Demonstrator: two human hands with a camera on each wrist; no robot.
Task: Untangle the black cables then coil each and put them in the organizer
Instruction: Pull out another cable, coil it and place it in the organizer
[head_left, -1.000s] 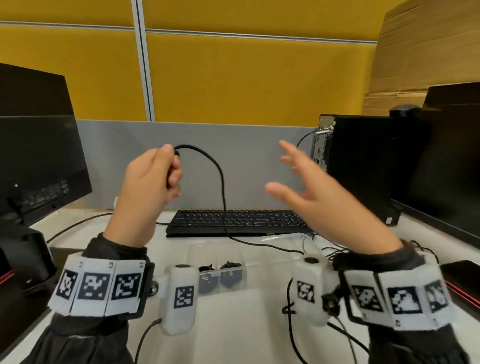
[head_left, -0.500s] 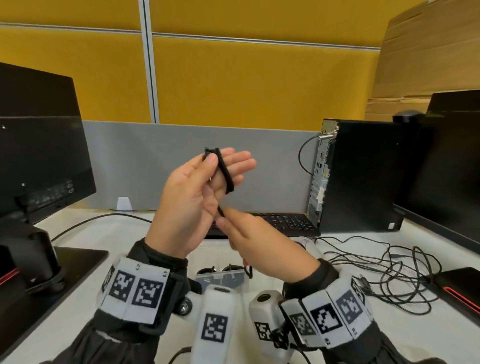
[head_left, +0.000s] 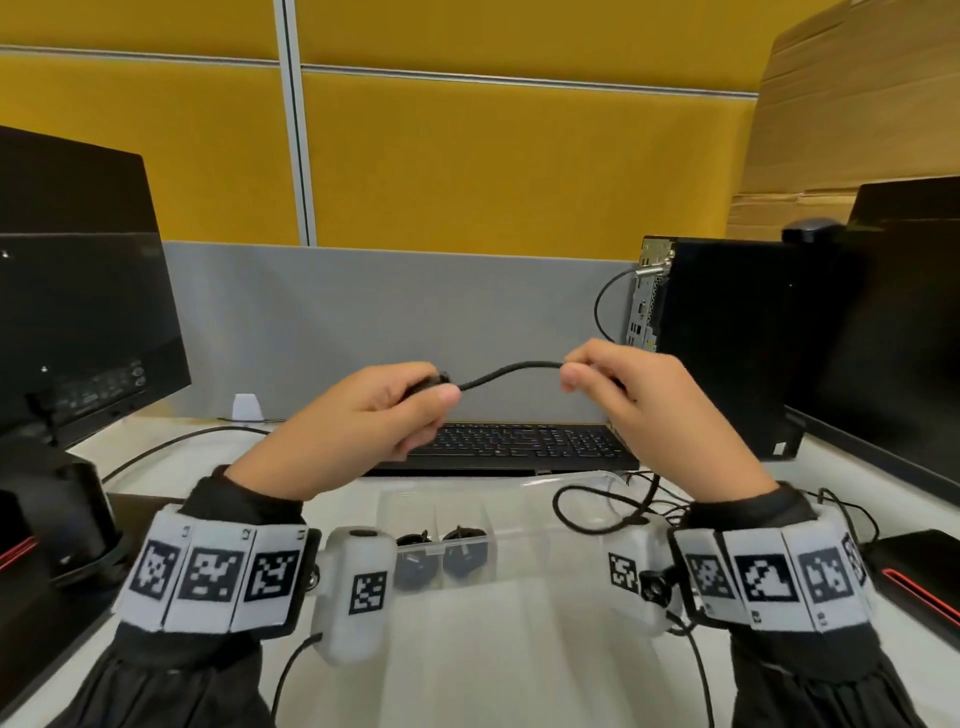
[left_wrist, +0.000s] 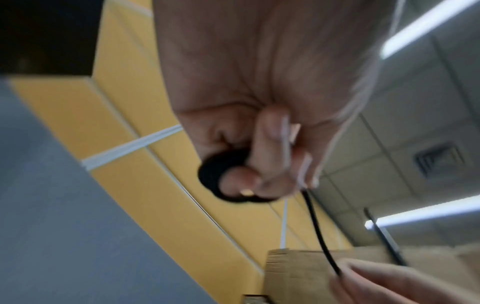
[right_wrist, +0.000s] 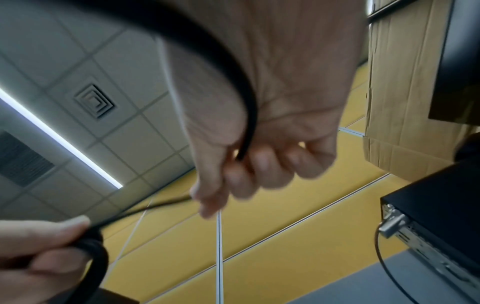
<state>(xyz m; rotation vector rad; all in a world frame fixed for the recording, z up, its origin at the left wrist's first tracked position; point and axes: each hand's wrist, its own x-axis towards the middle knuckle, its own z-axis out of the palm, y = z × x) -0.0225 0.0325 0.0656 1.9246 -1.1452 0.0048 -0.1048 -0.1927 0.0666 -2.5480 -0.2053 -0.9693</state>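
Note:
Both hands are raised above the desk with a black cable (head_left: 509, 370) stretched between them. My left hand (head_left: 415, 397) grips a small coil of that cable (left_wrist: 221, 176) in curled fingers. My right hand (head_left: 582, 369) pinches the cable farther along, and the rest runs down past its palm (right_wrist: 241, 102). A clear plastic organizer (head_left: 519, 509) lies on the desk below the hands, with two coiled black cables (head_left: 441, 556) in its left compartments. A tangle of loose black cables (head_left: 613, 504) lies to the right of it.
A black keyboard (head_left: 519, 447) sits behind the organizer. A monitor (head_left: 78, 312) stands at the left. A black computer tower (head_left: 727, 343) and another monitor (head_left: 909, 338) stand at the right. A grey and yellow partition (head_left: 415, 312) closes off the back.
The hands came together, then moved apart. The left hand now holds a coil, and the right hand has drawn a length of cable out to the right. The view dropped slightly.

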